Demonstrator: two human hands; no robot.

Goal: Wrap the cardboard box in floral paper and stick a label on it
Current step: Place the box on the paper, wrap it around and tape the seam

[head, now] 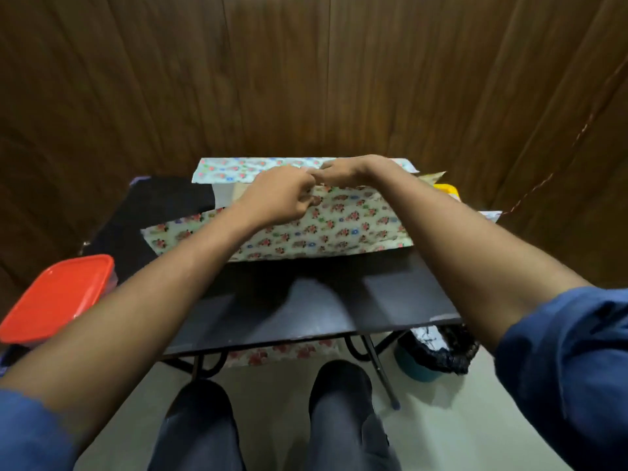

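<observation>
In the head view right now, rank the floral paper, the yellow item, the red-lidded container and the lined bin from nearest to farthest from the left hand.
1. floral paper: pinched by the left hand at its upper edge.
2. yellow item: on the right, behind the right forearm.
3. red-lidded container: low on the left, beside the table.
4. lined bin: on the floor, lower right, under the table's corner.

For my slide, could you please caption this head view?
Both hands, left hand and right hand, pinch floral paper over the cardboard box on a dark table.
</observation>
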